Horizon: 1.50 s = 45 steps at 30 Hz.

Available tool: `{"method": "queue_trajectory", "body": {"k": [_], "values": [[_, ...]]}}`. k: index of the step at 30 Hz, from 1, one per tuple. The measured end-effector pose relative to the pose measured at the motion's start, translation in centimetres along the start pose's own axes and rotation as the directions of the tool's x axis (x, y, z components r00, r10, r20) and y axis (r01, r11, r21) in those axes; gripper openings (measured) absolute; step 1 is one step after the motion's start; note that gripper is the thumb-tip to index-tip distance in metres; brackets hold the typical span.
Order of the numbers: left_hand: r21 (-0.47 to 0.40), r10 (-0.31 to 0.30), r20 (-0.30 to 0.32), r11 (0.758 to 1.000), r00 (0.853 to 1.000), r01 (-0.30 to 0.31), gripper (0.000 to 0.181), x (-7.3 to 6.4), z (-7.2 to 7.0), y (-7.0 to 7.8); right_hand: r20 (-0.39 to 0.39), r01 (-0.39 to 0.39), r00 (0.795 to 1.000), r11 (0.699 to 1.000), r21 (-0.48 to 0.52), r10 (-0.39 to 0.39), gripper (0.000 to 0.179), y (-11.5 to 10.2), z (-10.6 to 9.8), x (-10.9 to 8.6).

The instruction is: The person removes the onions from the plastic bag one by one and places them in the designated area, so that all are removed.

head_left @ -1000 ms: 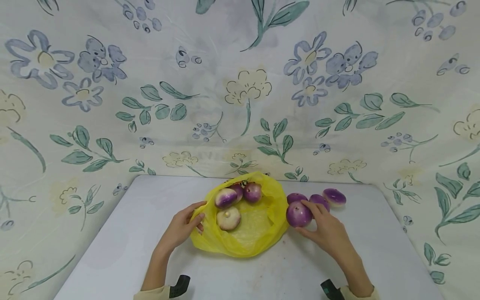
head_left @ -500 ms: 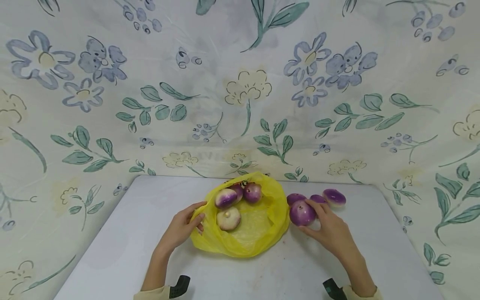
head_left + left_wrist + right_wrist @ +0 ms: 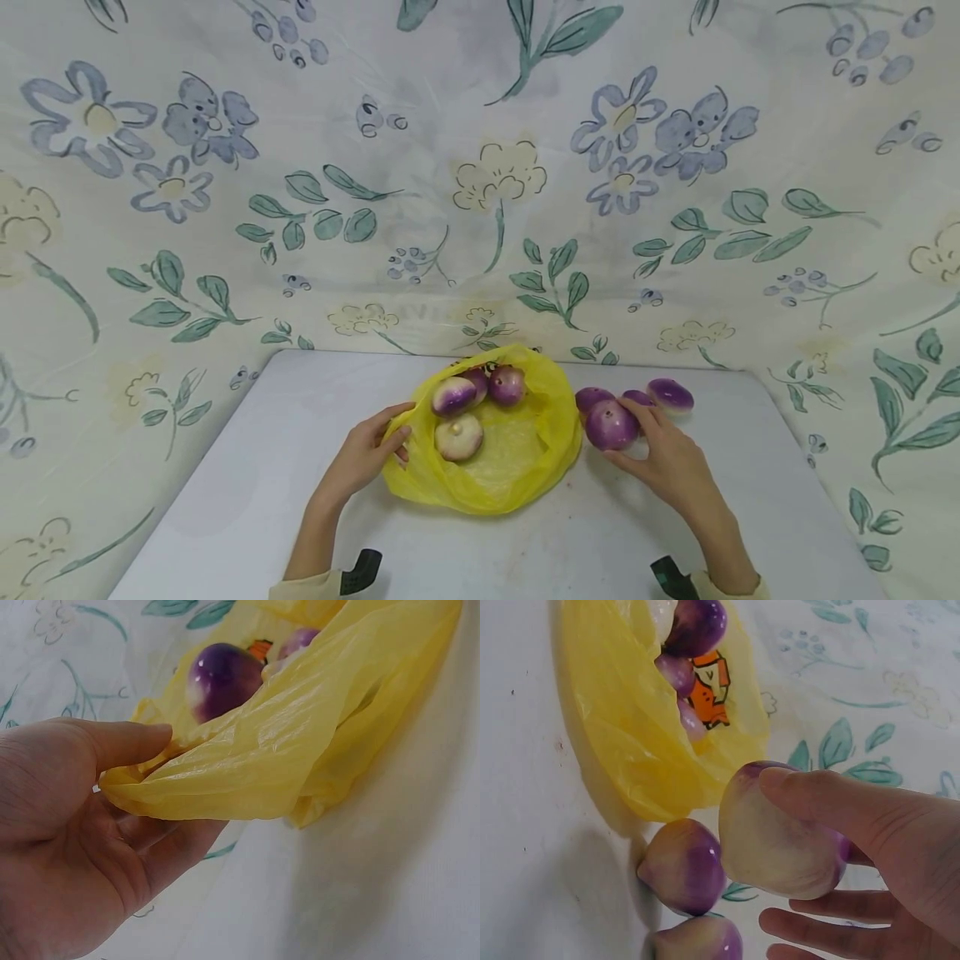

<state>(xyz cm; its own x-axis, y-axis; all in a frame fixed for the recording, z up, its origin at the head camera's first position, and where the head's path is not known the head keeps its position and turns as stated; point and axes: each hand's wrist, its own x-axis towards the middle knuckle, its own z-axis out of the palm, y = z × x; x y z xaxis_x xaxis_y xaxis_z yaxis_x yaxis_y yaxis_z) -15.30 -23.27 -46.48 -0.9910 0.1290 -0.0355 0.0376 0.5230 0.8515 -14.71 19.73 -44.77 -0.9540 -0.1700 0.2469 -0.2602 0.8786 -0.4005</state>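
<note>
A yellow plastic bag (image 3: 480, 492) lies mouth-up in the middle of the table, with several purple-and-white turnips (image 3: 459, 437) inside. At its left side my left hand (image 3: 363, 450) holds the rim between thumb and fingers; in the left wrist view the plastic (image 3: 247, 765) passes under the thumb. My right hand (image 3: 671, 462) grips another turnip (image 3: 611, 425) just right of the bag. From the right wrist view, this turnip (image 3: 780, 832) shows its pale side, with the thumb across its top.
Three more turnips sit behind the right hand: one close to the bag (image 3: 592, 398), one partly hidden by the fingers (image 3: 636, 398), and one farther right (image 3: 670, 396). A floral cloth (image 3: 420, 275) hangs behind the white table (image 3: 225, 475).
My right hand has shifted a little to the right with the turnip, away from the bag's edge. My left hand keeps its place on the rim.
</note>
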Motion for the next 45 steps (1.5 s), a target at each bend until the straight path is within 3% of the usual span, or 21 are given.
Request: {"method": "queue_trajectory", "body": {"k": [7,13,37,45], "values": [[0.003,0.003,0.005,1.000,1.000,-0.003,0.042,0.0,0.0,0.0,0.022,-0.029,0.999,1.000,0.007,0.029,0.077,0.4,-0.8,0.0],[0.008,0.001,0.004,1.000,1.000,-0.001,0.042,0.0,0.0,0.2,-0.016,-0.026,1.000,1.000,0.011,0.027,0.079,1.3,-1.2,0.0],[0.026,-0.002,-0.003,1.000,1.000,0.002,0.042,0.0,0.2,0.3,-0.092,-0.133,0.987,0.990,0.038,0.136,0.078,6.3,-3.6,-0.7],[0.019,0.000,0.002,1.000,1.000,0.000,0.042,0.0,0.2,0.3,-0.073,-0.183,0.980,0.982,0.045,0.186,0.081,7.9,-4.0,-1.0]]}}
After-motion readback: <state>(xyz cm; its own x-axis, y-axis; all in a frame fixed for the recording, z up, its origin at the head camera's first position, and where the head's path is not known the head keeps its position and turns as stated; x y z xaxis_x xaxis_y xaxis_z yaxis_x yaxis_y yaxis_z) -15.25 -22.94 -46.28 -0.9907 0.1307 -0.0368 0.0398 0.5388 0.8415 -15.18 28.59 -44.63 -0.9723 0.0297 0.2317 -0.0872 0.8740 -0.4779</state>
